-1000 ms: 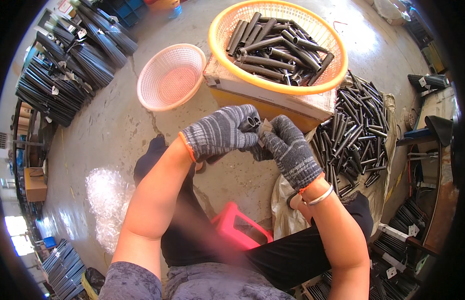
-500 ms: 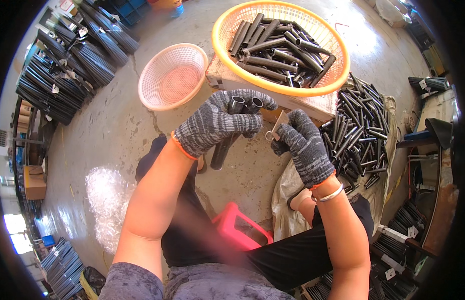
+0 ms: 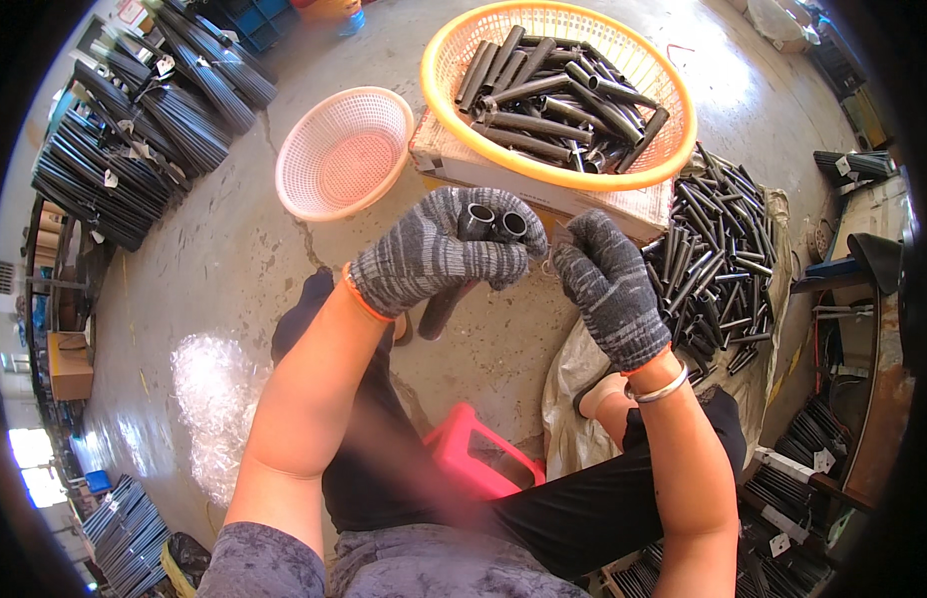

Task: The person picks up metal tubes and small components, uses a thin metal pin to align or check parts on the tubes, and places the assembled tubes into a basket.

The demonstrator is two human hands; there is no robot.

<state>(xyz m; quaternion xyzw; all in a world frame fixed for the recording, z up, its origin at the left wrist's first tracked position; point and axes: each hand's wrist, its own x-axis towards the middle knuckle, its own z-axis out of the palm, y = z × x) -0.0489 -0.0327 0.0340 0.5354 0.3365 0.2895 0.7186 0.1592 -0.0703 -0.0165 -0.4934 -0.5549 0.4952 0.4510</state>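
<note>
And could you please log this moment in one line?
Left hand: grip on two black tubes; right hand: small thin piece; orange basket: more tubes

I see R hand (image 3: 611, 289) apart fr. L hand (image 3: 424, 239), vs close together 1 s ago; since last pic, black tubes' (image 3: 474, 229) open ends slightly lower, thin metal pc. (image 3: 560, 237) less visible.

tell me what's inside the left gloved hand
The left gloved hand holds two black tubes, their open upper ends showing; a lower length pokes out beneath. Its grip covers their middles, so anything else tucked inside can't be seen.
</note>
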